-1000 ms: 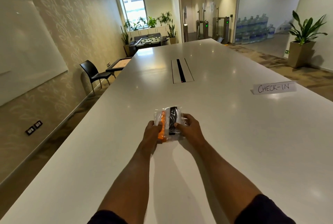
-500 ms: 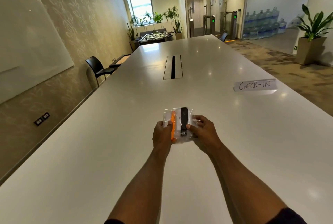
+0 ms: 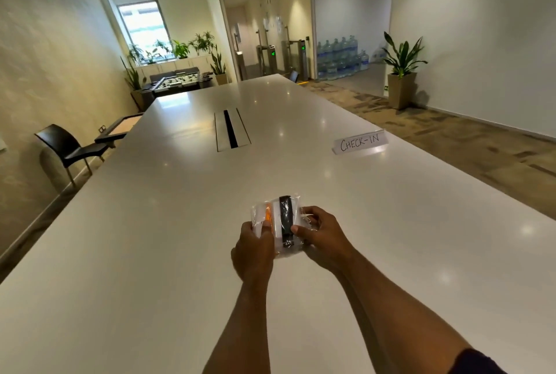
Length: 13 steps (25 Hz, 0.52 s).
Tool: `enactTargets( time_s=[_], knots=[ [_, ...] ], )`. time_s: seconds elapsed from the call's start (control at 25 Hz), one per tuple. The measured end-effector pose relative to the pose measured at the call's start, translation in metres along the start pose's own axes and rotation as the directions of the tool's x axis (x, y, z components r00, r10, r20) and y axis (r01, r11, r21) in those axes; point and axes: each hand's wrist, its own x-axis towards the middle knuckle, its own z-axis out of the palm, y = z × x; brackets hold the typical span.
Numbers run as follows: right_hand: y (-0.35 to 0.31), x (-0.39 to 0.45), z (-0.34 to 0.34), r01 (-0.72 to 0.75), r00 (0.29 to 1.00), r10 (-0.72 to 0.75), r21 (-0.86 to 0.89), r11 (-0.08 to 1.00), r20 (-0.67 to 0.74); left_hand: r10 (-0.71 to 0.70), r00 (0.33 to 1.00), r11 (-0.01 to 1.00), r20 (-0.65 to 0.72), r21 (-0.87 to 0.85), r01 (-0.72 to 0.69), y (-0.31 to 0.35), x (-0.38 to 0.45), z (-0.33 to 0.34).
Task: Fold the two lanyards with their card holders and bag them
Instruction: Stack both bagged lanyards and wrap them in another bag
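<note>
Both hands have kept their hold on the bag while the view has swung a little, so the small packet now sits slightly right of centre on the white table (image 3: 156,223). Going left to right: the left hand (image 3: 254,248) grips the left edge of the clear bag (image 3: 278,223), thumb curled over the plastic just by the orange lanyard (image 3: 267,214) inside. Beside that lies the folded black lanyard (image 3: 285,220), also within the bag. The right hand (image 3: 323,236) pinches the bag's right side, thumb pressed on top next to the black strap, fingers curled round the crinkled plastic. Whether the bag rests on the table I cannot tell. Farther off to the right stands a paper sign (image 3: 359,142) reading CHECK-IN.
</note>
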Motion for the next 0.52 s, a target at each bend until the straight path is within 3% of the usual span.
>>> enactTargets(
  time_s=[0.32,0.52],
  knots=[
    [-0.009,-0.006,0.007,0.007,0.999,-0.008,0.028,1.0,0.045,0.055,0.998,0.998,-0.024,-0.019,-0.055,-0.001,-0.005,-0.005],
    [-0.005,0.009,0.0,-0.056,0.99,0.039,0.115,0.992,0.138,0.065,0.99,0.997,-0.122,0.052,-0.059,-0.004,-0.01,-0.004]
  ],
)
